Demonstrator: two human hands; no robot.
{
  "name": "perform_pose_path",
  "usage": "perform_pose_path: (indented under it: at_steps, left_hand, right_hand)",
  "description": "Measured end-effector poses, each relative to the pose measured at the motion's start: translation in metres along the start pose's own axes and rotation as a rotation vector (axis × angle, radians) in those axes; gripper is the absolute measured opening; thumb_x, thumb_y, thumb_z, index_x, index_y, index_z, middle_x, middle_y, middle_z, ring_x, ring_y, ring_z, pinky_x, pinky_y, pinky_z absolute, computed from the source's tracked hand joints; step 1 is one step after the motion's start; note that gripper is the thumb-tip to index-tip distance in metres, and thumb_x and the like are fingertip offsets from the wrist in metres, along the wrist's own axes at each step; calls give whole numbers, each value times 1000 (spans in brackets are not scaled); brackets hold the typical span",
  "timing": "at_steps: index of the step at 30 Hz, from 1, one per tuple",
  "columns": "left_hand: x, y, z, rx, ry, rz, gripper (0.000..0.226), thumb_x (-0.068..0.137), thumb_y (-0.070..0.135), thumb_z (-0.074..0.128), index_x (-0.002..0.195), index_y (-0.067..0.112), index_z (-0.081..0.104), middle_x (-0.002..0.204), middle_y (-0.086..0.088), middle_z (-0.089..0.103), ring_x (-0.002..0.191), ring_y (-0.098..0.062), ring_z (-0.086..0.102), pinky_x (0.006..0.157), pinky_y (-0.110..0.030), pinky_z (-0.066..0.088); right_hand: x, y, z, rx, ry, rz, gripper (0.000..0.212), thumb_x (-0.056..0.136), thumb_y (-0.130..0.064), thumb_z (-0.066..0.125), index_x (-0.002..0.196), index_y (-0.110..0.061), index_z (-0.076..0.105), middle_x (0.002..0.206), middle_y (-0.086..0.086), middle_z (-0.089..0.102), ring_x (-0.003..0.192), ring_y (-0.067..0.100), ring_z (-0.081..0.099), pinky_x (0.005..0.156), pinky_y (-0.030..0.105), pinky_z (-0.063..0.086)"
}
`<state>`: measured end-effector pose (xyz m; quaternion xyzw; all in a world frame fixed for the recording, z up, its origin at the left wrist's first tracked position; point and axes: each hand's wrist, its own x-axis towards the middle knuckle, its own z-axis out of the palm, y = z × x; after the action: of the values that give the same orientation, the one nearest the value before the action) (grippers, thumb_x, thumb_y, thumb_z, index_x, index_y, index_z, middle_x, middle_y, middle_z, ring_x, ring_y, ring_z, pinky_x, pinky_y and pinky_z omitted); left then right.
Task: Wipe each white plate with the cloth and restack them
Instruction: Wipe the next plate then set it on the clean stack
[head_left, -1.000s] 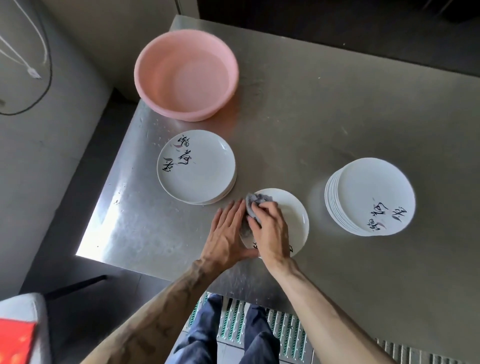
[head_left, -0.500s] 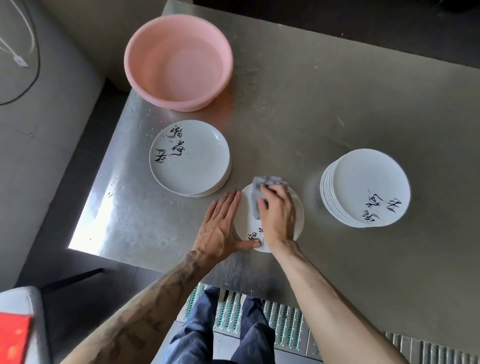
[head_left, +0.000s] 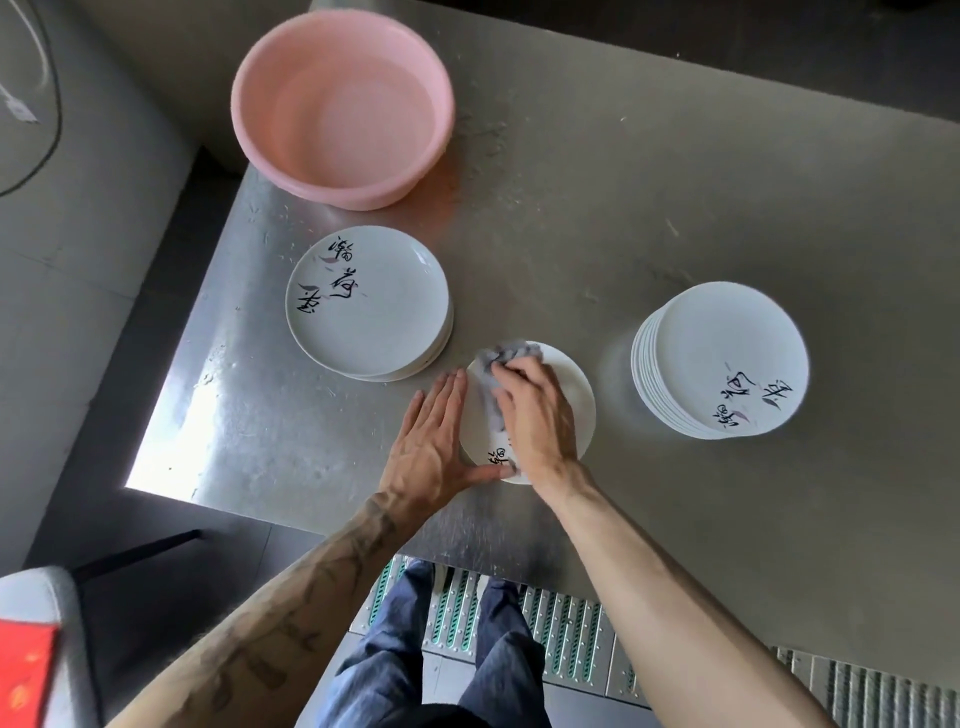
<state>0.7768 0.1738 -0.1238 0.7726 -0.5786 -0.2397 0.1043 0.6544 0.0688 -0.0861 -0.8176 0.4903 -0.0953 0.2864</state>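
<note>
The white plate (head_left: 576, 384) lies on the counter (head_left: 571, 234), near its front edge. The left hand (head_left: 431, 441) rests flat and open against its rim. The right hand (head_left: 535, 415) grips the cloth (head_left: 501, 358) on it. Best to rub right round while the left hand stops it sliding

This looks like a restaurant-style kitchen wash-up station. The work surface is a bare stainless-steel counter (head_left: 597, 208), scuffed and reflective. Beyond and to the left of the right grip (head_left: 535, 415), which holds a grey cloth (head_left: 504, 358), sits a pink plastic basin (head_left: 291, 78). Identical white plates printed with brush characters flank the grip: a low stack (head_left: 363, 301) to its left and a taller stack (head_left: 727, 353) to its right. Nearer than the grip, past the counter edge, perforated metal floor grating (head_left: 566, 639) shows.
</note>
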Motion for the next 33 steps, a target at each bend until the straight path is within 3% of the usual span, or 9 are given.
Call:
perform_pose_path:
  at_steps: [3,9,14,18,23,26,30,33]
  left_hand:
    - [-1,0,0,18,-14,-5,141,65,101,48,163,11,2,171,-7,15,158,-18,12,128,-43,14]
    - [-2,0,-1,24,-18,-16,141,64,103,46,163,15,-2,171,-5,15,158,-17,12,128,-43,16]
    - [-1,0,-4,-25,-46,-24,145,60,103,51,163,17,-1,172,-1,12,158,-12,7,129,-40,11]
    - [0,2,-8,-52,-51,-21,146,58,97,61,163,11,7,171,-3,16,158,-14,10,128,-41,11]
    - [-3,4,-12,-63,-13,3,137,63,79,75,162,6,15,170,-3,18,157,-15,12,128,-43,15]
    - [-4,6,-13,-62,-41,8,141,59,86,68,162,7,11,170,-2,14,157,-15,9,129,-43,11]
    - [-4,6,-13,-43,-17,8,138,62,85,66,162,5,14,169,-4,18,157,-17,13,129,-41,12]
    - [-4,3,-15,-39,-21,7,141,60,88,64,162,4,15,169,-5,21,156,-16,16,129,-37,12]
  right_hand:
    - [7,24,-16,-24,105,131,43,88,-4,68,129,-15,68,123,3,60,116,22,53,92,39,51]
    - [-49,37,-24,-121,121,202,41,91,-8,68,131,-15,67,124,4,61,115,28,57,88,40,54]
    - [-21,27,-15,59,169,264,35,93,-9,67,127,-16,70,122,4,61,115,25,56,96,33,46]
    - [4,8,-4,67,38,82,36,90,-7,70,125,-14,72,122,2,63,115,23,57,97,33,46]
    - [-36,-6,3,50,-95,-119,29,91,-9,71,119,-15,74,116,-1,63,105,21,60,89,38,55]
    - [-41,2,-3,54,-120,-110,30,91,-11,72,120,-17,74,117,-3,63,105,21,59,87,40,55]
    - [-22,-13,5,97,-72,15,33,91,-8,71,123,-12,73,120,0,63,109,22,59,96,38,51]
    - [-21,-10,2,106,-156,-78,32,91,-7,71,122,-11,73,121,0,63,109,23,60,98,38,50]
